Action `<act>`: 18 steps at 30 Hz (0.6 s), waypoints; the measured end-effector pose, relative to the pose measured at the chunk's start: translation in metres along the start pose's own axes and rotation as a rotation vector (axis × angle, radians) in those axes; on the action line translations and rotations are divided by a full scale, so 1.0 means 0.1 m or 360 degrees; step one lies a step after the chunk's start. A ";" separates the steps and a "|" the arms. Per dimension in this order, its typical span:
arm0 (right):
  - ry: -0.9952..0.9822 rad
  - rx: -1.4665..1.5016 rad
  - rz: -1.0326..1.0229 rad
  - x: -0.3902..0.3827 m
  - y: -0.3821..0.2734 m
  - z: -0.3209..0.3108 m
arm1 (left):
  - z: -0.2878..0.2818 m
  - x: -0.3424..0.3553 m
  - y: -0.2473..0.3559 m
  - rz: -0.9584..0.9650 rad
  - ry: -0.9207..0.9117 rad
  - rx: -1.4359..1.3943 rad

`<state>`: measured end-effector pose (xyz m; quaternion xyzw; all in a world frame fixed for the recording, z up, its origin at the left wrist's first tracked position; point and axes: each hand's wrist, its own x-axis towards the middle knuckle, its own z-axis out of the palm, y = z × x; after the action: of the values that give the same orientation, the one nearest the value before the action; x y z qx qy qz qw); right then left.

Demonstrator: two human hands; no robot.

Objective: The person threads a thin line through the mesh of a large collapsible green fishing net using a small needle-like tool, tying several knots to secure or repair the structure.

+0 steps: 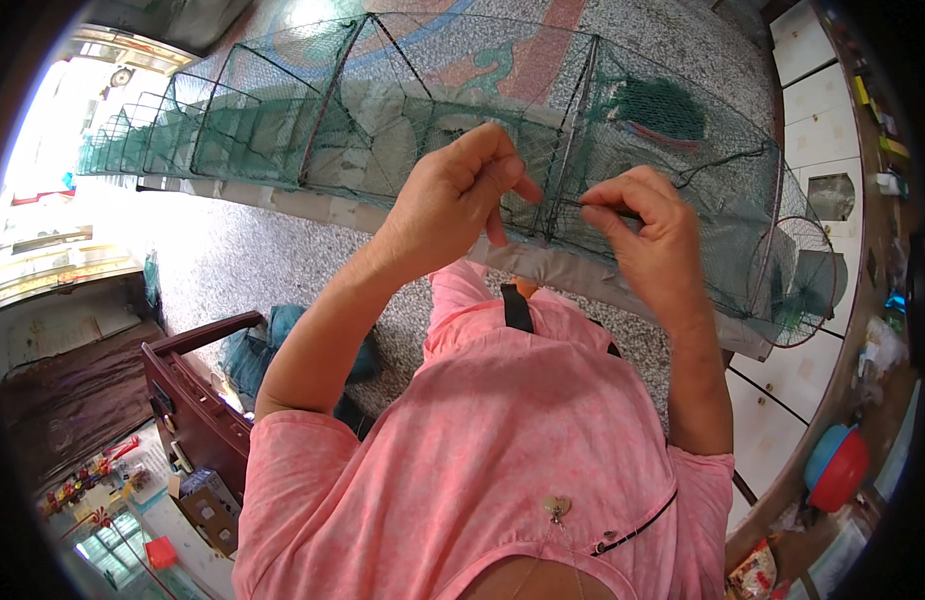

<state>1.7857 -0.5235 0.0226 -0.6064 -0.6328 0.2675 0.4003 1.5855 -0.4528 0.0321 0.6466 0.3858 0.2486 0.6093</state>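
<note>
A long green mesh net trap [252, 130] stretches from the far left to the right in front of me, held out by thin dark frames. My left hand [467, 190] is closed in a pinch over the mesh, just left of an upright frame [582, 90]. On that frame's other side, my right hand [650, 225] pinches at the netting; a thin dark bit shows at its fingertips, too small to name. What the left fingers hold is hidden. Denser dark green netting [662, 110] lies beyond my right hand, near a dark cord [722, 160].
Under the trap runs a grey surface [542, 265] above a speckled floor [232, 245]. White cabinets [817, 130] line the right side, with a red bowl [842, 475] nearby. Left of me are a dark red wooden piece of furniture [197, 420] and a blue cloth [257, 350].
</note>
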 end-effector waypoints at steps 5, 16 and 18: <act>0.0060 0.0313 -0.0007 0.04 -0.14 0.17 | -0.07 -0.02 0.00 -0.0079 0.0156 -0.0110; 0.0158 0.0603 -0.0713 0.26 -0.55 0.02 | 0.01 -0.04 -0.01 -0.0008 0.0208 -0.0261; -0.0086 0.1226 -0.0830 0.39 -0.61 -0.57 | 0.12 -0.04 -0.02 0.0163 0.0156 -0.0131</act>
<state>1.8017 -0.5013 0.1101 -0.2269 -0.6289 0.3891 0.6337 1.5924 -0.4630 0.0288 0.6270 0.3711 0.3264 0.6022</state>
